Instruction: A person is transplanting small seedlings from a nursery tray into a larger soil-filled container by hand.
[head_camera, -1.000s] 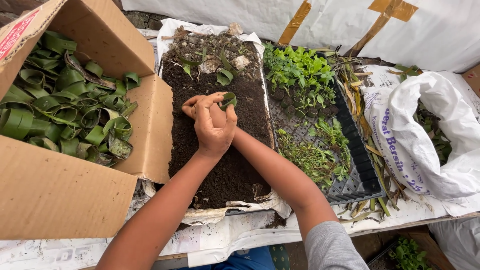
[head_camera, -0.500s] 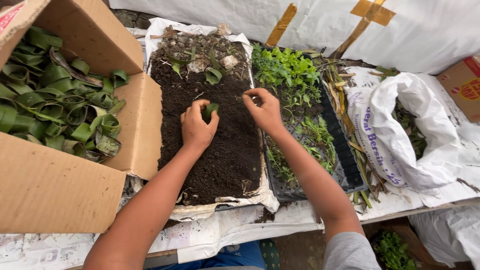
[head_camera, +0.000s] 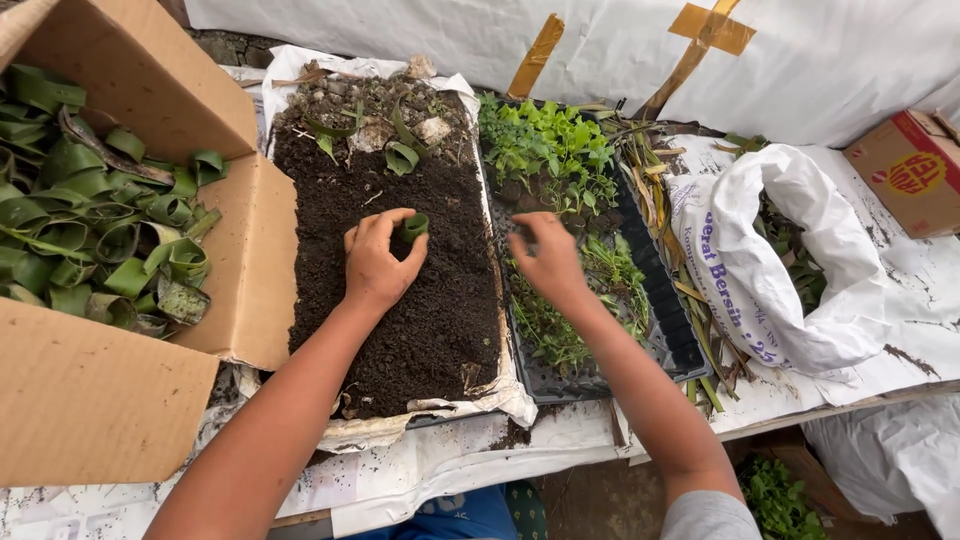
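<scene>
outdoors, soil tray (head_camera: 400, 330) on paper-covered table (head_camera: 420, 475)

My hands, pressed together on the soil a second ago, have parted. My left hand (head_camera: 378, 262) now holds the rolled leaf cup (head_camera: 413, 227) alone, pinched at my fingertips, while my right hand (head_camera: 548, 258) has gone across to the seedlings (head_camera: 560, 330), which now lie under my fingers.

The left hand (head_camera: 378, 262) pinches a rolled leaf cup (head_camera: 414, 227) over the soil tray (head_camera: 400, 320), while the right hand (head_camera: 548, 258) rests among seedlings (head_camera: 560, 150).
</scene>
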